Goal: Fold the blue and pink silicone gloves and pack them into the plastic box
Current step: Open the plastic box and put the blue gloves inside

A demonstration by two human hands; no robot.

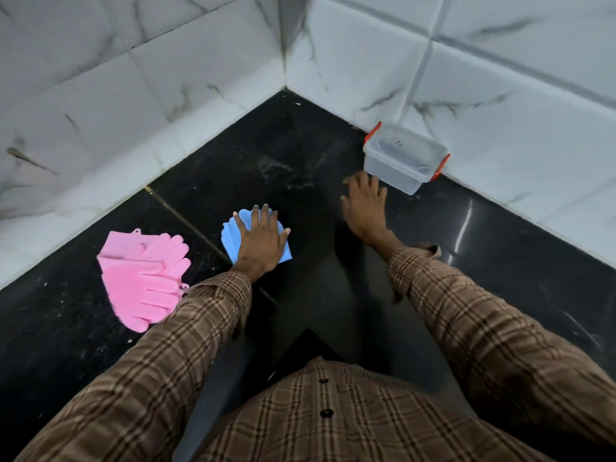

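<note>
The blue silicone gloves [230, 235] lie folded into a small bundle on the black floor, with my left hand [260, 243] pressed flat on top and hiding most of them. The pink gloves [143, 275] lie unfolded and overlapping to the left, untouched. My right hand [365, 203] hovers with fingers spread just left of the clear plastic box [405, 158]. It holds nothing and is slightly blurred. The box has red side clips, stands without a lid against the right wall and looks empty.
White marble-patterned tiled walls [166, 95] meet in a corner ahead and bound the black glossy floor [300, 155] on the left and right. My checked sleeves and dark trousers fill the lower view.
</note>
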